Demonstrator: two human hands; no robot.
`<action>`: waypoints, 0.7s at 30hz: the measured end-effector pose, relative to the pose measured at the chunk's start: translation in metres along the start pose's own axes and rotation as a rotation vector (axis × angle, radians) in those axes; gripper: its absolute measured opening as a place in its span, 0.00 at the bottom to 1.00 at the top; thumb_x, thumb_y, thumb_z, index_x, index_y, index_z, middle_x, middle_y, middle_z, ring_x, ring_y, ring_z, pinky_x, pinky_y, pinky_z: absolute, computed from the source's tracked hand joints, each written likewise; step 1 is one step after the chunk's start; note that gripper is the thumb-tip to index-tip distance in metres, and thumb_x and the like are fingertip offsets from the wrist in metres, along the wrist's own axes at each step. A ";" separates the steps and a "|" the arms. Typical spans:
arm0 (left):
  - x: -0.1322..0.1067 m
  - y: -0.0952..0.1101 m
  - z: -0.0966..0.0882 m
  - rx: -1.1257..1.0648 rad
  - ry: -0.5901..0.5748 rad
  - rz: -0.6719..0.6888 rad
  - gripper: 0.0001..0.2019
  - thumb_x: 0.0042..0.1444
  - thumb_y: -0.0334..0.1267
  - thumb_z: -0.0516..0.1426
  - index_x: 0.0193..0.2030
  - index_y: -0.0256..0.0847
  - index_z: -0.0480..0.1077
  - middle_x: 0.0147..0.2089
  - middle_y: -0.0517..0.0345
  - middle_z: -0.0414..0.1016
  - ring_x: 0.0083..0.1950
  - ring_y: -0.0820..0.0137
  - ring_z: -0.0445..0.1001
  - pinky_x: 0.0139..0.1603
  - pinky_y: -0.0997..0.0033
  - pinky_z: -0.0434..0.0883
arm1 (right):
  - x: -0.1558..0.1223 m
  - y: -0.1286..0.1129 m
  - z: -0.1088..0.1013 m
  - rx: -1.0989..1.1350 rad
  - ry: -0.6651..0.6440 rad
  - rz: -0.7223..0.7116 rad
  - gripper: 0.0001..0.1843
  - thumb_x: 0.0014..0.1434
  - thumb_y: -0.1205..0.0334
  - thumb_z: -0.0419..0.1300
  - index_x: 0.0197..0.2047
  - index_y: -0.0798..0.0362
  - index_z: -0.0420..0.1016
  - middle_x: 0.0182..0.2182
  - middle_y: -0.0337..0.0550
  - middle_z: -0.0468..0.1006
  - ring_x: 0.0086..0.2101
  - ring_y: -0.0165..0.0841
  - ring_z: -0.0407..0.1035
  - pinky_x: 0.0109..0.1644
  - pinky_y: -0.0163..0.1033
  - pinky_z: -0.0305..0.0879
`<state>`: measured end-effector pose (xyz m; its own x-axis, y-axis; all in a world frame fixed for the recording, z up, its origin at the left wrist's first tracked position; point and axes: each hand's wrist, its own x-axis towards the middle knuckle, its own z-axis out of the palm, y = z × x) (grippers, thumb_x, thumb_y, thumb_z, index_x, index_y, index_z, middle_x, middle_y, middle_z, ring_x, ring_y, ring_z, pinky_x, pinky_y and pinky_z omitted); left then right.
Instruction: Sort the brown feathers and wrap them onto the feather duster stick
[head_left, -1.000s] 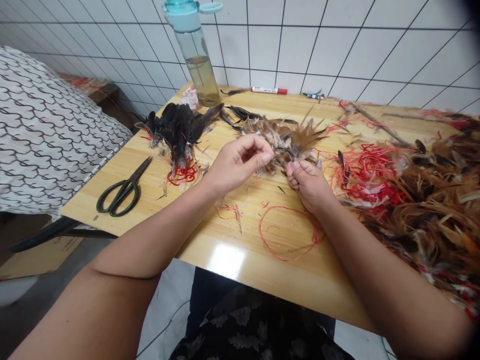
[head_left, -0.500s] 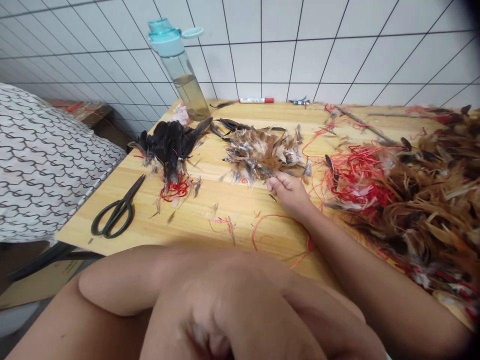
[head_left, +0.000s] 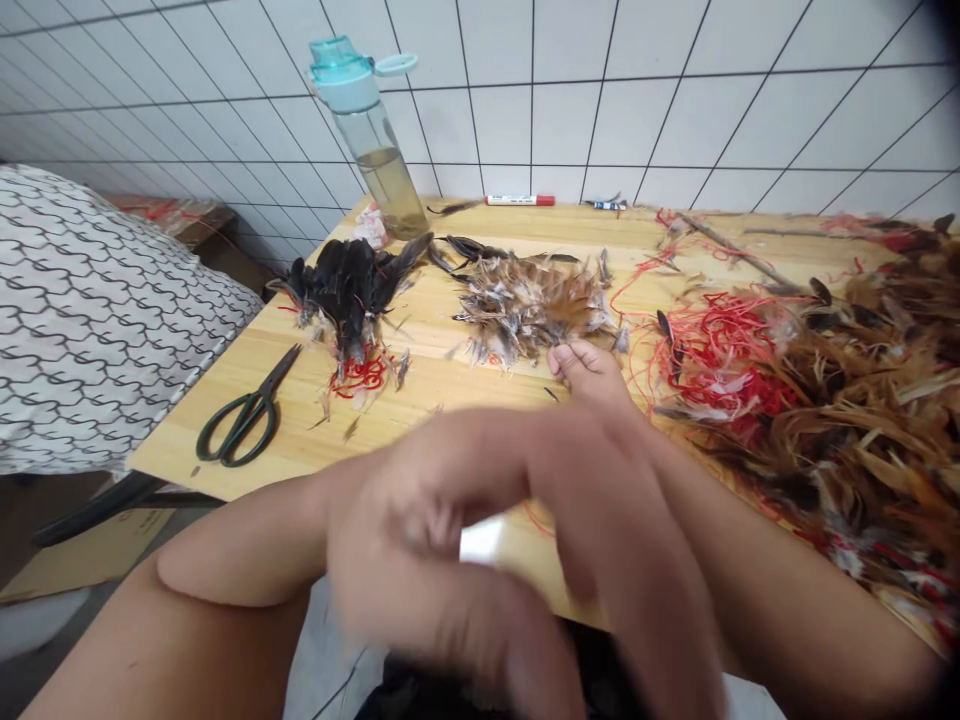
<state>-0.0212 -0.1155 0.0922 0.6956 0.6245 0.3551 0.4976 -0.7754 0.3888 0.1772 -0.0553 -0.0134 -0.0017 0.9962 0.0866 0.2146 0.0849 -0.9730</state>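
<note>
Close to the camera, my left hand (head_left: 465, 520) hangs large and blurred over the table's near edge. Its fingers are curved, with a gap between thumb and fingers and nothing in it. Farther out, my right hand (head_left: 589, 370) rests at the near edge of a pile of brown and white feathers (head_left: 532, 300). Its fingers are pressed together, but what they hold, if anything, is hidden. To the left of that pile lies a bunch of black feathers (head_left: 349, 290) with red string (head_left: 364, 372) at its base.
Black-handled scissors (head_left: 247, 415) lie at the table's left. Behind stand a water bottle (head_left: 386, 170) and a red-capped marker (head_left: 517, 200) by the tiled wall. Tangled red string (head_left: 731, 350) and a large heap of brown feathers (head_left: 870, 400) cover the right side. Patterned cloth (head_left: 105, 330) hangs at left.
My left hand has risen, and its fingers have spread from a folded shape, with a gap showing between them. My right hand stays at the brown pile. The view has shifted slightly.
</note>
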 end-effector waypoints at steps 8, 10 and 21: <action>0.034 -0.098 0.019 -0.232 0.401 -0.116 0.11 0.61 0.47 0.58 0.37 0.42 0.69 0.35 0.56 0.72 0.36 0.71 0.69 0.36 0.69 0.67 | -0.001 0.000 -0.001 0.240 0.077 0.025 0.26 0.54 0.35 0.59 0.24 0.50 0.64 0.18 0.32 0.54 0.21 0.26 0.47 0.26 0.35 0.45; 0.033 -0.114 0.028 -0.092 0.358 -0.114 0.07 0.60 0.42 0.58 0.35 0.40 0.70 0.34 0.56 0.72 0.37 0.70 0.68 0.38 0.69 0.67 | 0.000 -0.001 0.000 0.269 0.085 0.035 0.27 0.52 0.34 0.60 0.24 0.51 0.64 0.17 0.31 0.54 0.20 0.26 0.46 0.25 0.35 0.43; 0.040 -0.128 0.063 0.197 0.136 0.089 0.11 0.61 0.29 0.54 0.46 0.41 0.76 0.40 0.53 0.71 0.43 0.65 0.67 0.45 0.65 0.66 | -0.002 -0.001 0.000 0.253 0.085 0.011 0.26 0.54 0.36 0.60 0.24 0.51 0.66 0.18 0.32 0.56 0.20 0.25 0.48 0.24 0.36 0.45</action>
<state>-0.0238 0.0026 0.0032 0.6720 0.5491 0.4969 0.5376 -0.8232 0.1826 0.1768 -0.0571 -0.0121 0.0839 0.9930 0.0825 -0.0367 0.0858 -0.9956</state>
